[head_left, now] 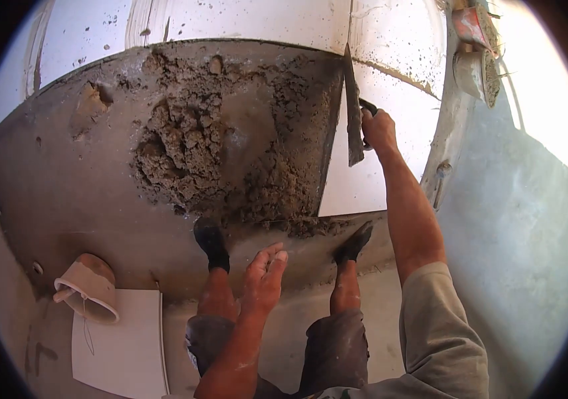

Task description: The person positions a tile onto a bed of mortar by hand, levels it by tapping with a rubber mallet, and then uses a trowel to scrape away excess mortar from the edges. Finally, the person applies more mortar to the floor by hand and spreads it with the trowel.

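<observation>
My right hand (379,133) is wrapped round the dark handle of a long flat trowel (353,113). The trowel is on edge, mortar on its blade, over the left part of a white tile (383,146). My left hand (265,272) hangs above the floor between my legs, holding nothing, its fingers partly apart. Ahead of it lies crumbly grey-brown mortar (181,149), heaped at the left and spread thinner toward the tile's left edge.
White tiles (230,20) with mortar spots run along the far side. A bucket (88,286) rests on a stack of white tiles (117,346) at the lower left. Mortar-stained containers (475,70) stand at the upper right. A wall (510,233) rises at the right.
</observation>
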